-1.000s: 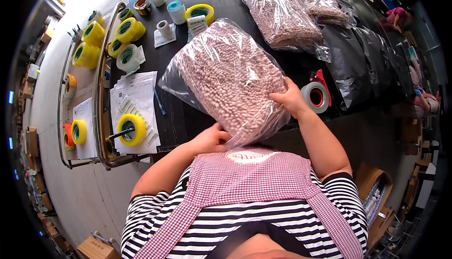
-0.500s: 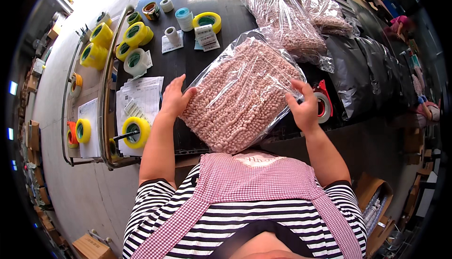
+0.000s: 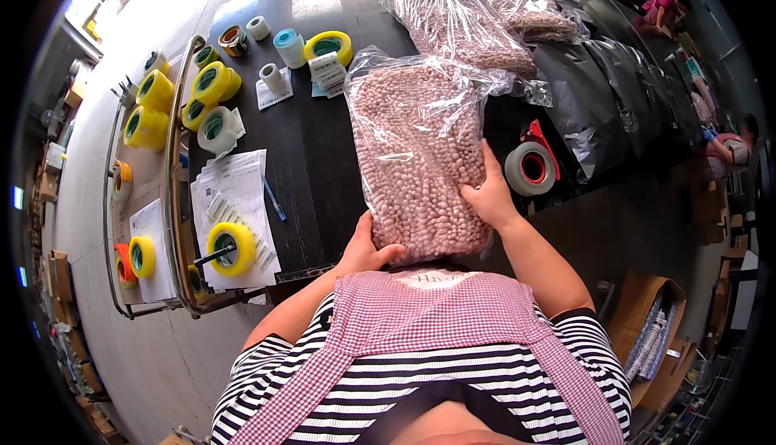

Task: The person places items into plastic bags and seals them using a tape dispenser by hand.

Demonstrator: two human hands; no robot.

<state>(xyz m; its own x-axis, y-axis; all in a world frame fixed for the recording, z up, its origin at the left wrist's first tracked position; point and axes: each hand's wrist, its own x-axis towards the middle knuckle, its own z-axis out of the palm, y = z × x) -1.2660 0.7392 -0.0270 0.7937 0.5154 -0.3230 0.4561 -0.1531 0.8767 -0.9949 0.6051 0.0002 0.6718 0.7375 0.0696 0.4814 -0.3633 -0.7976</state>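
A clear plastic bag with a folded pink chenille mat (image 3: 420, 154) stands nearly upright against the table's near edge, close to my apron. My left hand (image 3: 364, 251) grips its lower left corner, thumb in front and some fingers hidden. At the right side, my right hand (image 3: 491, 196) holds the bag, its thumb pressed on the front and a finger stretched up along the edge. The loose plastic at the bag's top folds over to the right. Just right of my right hand lies a red tape dispenser (image 3: 543, 142) with a grey tape roll (image 3: 529, 168).
More bagged pink mats (image 3: 465, 29) lie at the far right of the black table (image 3: 311, 162), beside black plastic packages (image 3: 594, 109). Tape rolls (image 3: 212, 81), label rolls (image 3: 288, 47) and paper sheets (image 3: 234, 194) lie left. An open carton (image 3: 647, 316) stands lower right. Other people work far right.
The bagged mat has turned from a slant to nearly straight and come closer to me. My left hand moved down to its lower corner, and my right hand moved down its side.
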